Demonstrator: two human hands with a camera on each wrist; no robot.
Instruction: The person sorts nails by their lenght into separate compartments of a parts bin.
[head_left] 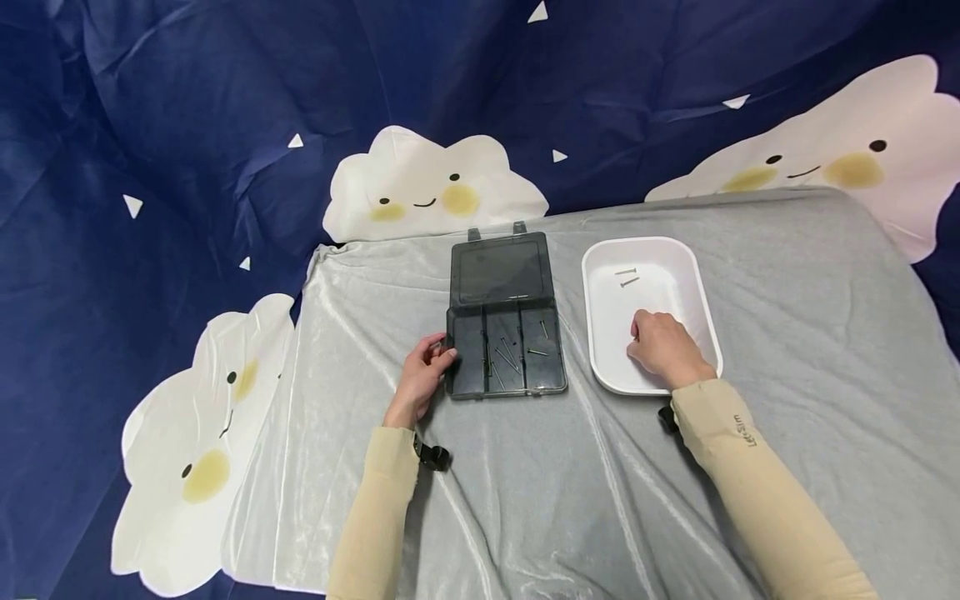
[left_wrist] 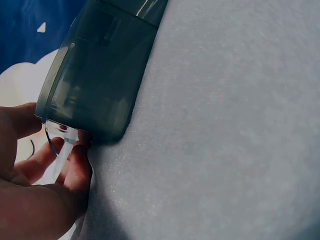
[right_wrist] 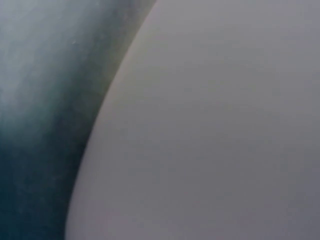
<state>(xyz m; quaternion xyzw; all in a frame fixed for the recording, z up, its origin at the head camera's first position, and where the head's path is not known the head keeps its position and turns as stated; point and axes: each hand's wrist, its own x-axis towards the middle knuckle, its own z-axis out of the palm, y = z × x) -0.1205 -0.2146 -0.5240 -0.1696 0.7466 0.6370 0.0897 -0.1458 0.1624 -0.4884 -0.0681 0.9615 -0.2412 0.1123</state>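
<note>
A dark see-through compartment box (head_left: 467, 354) lies on the cloth with its lid (head_left: 501, 271) folded back. Several thin screws (head_left: 507, 358) lie in its middle compartment, others in the right one; the left compartment shows none. At the box's left side, my left hand (head_left: 423, 371) holds the edge between thumb and fingers, also seen in the left wrist view. My right hand (head_left: 666, 346) is inside the white tub (head_left: 592, 333) with fingers curled down. Its fingertips are hidden, so anything held does not show. Two screws (head_left: 628, 277) lie near the tub's far end.
Grey plush cloth (head_left: 510, 492) with folds covers the table. Behind it hangs a dark blue curtain (head_left: 600, 92) with smiling clouds and small white triangles. The right wrist view shows only the tub's blurred white wall (right_wrist: 200, 125) and cloth beside it.
</note>
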